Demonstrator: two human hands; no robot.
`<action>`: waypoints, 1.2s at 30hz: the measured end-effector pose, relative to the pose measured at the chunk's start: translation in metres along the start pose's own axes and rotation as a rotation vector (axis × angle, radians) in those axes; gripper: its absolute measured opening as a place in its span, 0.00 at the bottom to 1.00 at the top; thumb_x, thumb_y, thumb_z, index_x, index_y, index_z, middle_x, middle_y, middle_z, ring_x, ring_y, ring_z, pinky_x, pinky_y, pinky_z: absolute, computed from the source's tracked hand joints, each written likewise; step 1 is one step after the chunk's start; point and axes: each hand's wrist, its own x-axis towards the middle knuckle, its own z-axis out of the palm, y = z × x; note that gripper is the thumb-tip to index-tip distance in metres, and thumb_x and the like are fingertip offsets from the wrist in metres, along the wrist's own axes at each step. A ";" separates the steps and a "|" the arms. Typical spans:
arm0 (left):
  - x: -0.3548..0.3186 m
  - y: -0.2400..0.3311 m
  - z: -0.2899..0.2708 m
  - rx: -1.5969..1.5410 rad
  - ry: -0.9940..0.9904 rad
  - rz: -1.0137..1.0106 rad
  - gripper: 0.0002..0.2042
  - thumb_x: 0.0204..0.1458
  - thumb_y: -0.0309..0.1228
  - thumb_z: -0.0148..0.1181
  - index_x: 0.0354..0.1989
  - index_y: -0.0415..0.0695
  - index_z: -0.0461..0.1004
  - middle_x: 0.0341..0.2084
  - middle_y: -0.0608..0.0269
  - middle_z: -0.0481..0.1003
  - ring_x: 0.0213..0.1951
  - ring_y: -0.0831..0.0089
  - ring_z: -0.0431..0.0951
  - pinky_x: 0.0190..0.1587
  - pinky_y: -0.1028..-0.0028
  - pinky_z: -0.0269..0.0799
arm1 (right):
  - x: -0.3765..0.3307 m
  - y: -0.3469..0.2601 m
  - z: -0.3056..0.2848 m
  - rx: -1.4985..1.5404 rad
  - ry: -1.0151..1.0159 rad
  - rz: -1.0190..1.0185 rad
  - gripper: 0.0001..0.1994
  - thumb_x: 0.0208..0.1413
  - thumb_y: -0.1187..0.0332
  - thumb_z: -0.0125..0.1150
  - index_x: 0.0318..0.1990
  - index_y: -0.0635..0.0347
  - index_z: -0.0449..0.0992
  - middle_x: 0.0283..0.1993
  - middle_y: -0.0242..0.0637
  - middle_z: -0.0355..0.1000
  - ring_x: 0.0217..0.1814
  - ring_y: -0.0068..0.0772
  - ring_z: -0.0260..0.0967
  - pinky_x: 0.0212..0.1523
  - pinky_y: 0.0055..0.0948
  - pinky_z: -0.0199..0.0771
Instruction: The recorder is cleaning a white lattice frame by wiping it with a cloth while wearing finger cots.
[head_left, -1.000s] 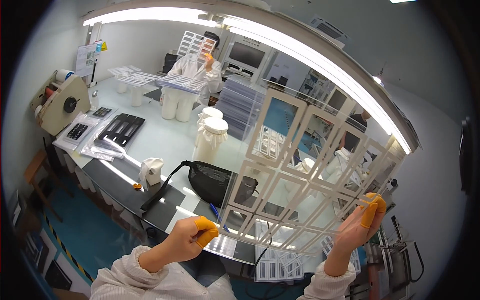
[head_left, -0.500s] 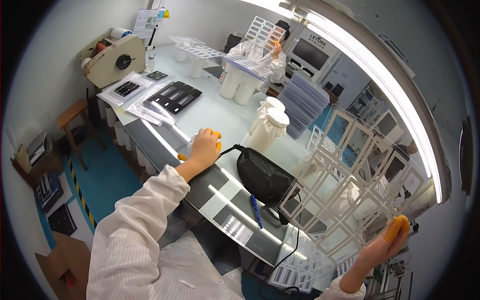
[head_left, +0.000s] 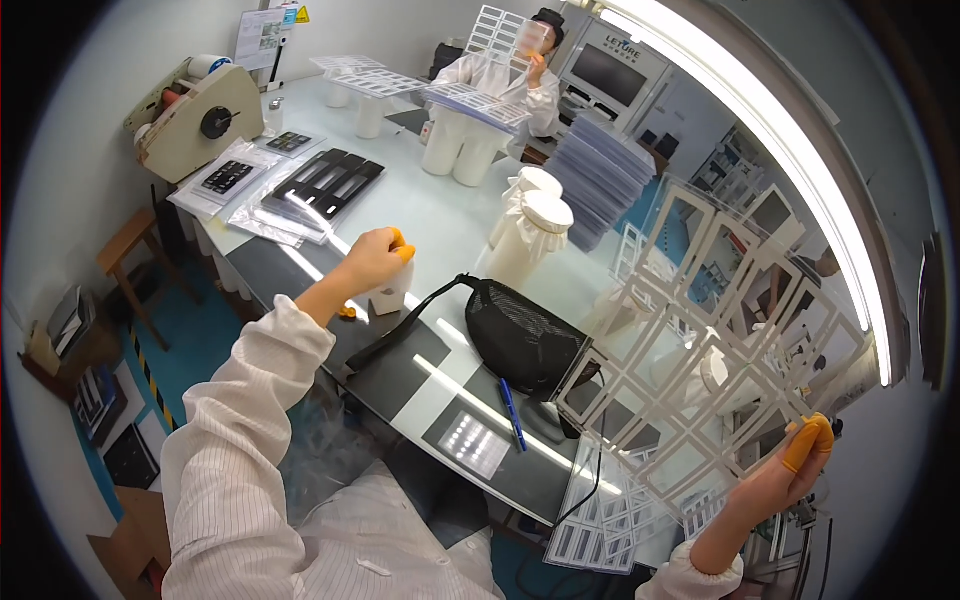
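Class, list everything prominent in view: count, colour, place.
table: one, pale and dark, centre
held framed sheet: one, clear, right
mesh bag: one, black, centre
pen: one, blue, near bag
tissue pack: one, white, left of bag
covered jars: two, white, behind bag
sheet stack: one, bluish, beyond jars
slotted panels: several, black, table left
machine: one, beige, far left
lamp: one, white, overhead
person: one, white coat, across table
left grip: one, orange-tipped, at tissue pack
right grip: one, orange-tipped, holding sheet

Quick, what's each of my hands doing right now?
Left hand: fingers curled at the small white container; whether they grip anything can't be told.
Right hand: closed on the edge of the clear panel with white frames.
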 end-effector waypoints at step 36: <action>-0.093 -0.016 0.051 0.154 -0.195 -0.025 0.12 0.44 0.32 0.58 0.32 0.35 0.73 0.23 0.56 0.73 0.29 0.69 0.73 0.34 0.74 0.67 | -0.001 -0.003 -0.020 0.001 0.017 -0.021 0.11 0.59 0.70 0.45 0.46 0.66 0.66 0.43 0.36 0.65 0.44 0.21 0.63 0.49 0.21 0.63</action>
